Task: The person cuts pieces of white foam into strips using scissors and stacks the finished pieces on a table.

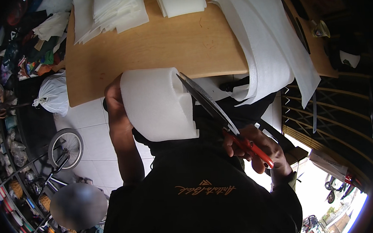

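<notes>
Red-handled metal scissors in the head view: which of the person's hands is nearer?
Right: the right hand grips the scissors. The left hand, partly hidden by the curled white foam sheet, is apart, to their left.

The white foam sheet is bent into a broad, loose curve, its smooth outer face turned upward and its right-hand side curling over into an open fold. It is raised across the near edge of the surface, the lower border hanging clear of the wood, and its material looks soft and finely textured. The scissors have long, grey metal blades and red handles. They slant from lower right to upper left, tips just beside the sheet's upper right corner; whether they touch it is unclear.
</notes>
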The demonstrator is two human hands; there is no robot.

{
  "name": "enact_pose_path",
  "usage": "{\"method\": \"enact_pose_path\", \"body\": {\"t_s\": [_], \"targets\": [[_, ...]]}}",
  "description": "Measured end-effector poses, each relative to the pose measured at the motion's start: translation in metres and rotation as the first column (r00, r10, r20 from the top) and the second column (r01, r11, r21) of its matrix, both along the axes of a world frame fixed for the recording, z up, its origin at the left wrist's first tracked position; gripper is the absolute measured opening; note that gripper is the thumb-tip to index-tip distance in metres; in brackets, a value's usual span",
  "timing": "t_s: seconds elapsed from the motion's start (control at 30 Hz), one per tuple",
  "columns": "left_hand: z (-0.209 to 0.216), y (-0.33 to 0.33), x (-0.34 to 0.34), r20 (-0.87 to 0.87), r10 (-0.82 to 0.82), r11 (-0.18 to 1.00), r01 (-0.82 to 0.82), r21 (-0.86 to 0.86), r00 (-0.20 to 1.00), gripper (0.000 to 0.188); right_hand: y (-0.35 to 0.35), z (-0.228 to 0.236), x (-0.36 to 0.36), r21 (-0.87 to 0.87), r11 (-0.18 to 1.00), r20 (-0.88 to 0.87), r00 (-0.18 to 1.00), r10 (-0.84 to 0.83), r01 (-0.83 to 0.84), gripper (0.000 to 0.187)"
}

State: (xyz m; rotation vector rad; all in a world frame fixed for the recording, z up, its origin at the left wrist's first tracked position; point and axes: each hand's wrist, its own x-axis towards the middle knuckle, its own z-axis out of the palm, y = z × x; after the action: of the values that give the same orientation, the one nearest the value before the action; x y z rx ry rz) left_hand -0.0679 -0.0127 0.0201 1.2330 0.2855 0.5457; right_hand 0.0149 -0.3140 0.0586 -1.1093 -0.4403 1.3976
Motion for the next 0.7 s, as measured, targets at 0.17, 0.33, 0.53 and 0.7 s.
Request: {"method": "enact_pose_path", "body": {"t_s": [0.17,0.33,0.53,0.7], "targets": [[0.001,0.008,0.002,0.058,-0.08,0.992,0.074,0.1,0.995,0.029,-0.003,0.01,0.009,0.012,0.994,-0.036,0.993,0.112,-0.112,0.048],[-0.009,0.024,-0.004,-0.098,-0.089,0.991,0.079,-0.107,0.991,0.029,-0.006,0.018,0.002,-0.033,0.999,-0.151,0.988,-0.027,0.022,0.06],[-0.001,0.016,0.004,0.16,-0.291,0.951,0.303,-0.057,0.943,0.047,0.0,0.012,0.004,-0.008,1.0,-0.094,0.995,0.01,-0.011,0.057],[0.019,-0.002,0.013,0.163,-0.187,0.948,0.135,0.287,0.969,0.043,-0.002,0.015,0.008,-0.004,0.999,-0.091,0.995,0.043,-0.043,0.055]]}}
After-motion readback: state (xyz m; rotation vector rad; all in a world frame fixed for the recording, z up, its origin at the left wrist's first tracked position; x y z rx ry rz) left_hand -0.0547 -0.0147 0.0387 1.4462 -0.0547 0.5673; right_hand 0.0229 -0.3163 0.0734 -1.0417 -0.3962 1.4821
